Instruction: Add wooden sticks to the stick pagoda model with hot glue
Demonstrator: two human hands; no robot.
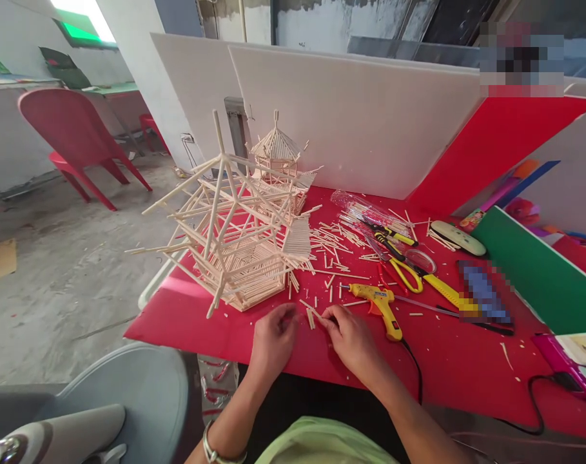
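Note:
My right hand pinches a thin wooden stick near its end, just above the red tabletop. To the left of it, my left hand has its fingers curled together; whether anything is between the fingertips I cannot make out. Beyond my left hand stands an open pavilion frame built from wooden sticks, with a slatted hexagonal base. Behind this frame rises a smaller stick pavilion with a pointed roof. A yellow glue gun lies right of my right hand, its nozzle pointing left.
Loose sticks are scattered behind my hands. Pliers, a yellow cutter knife and yellow-handled scissors lie to the right. White boards lean at the back. A grey stool stands left, and a black cord trails off the table edge.

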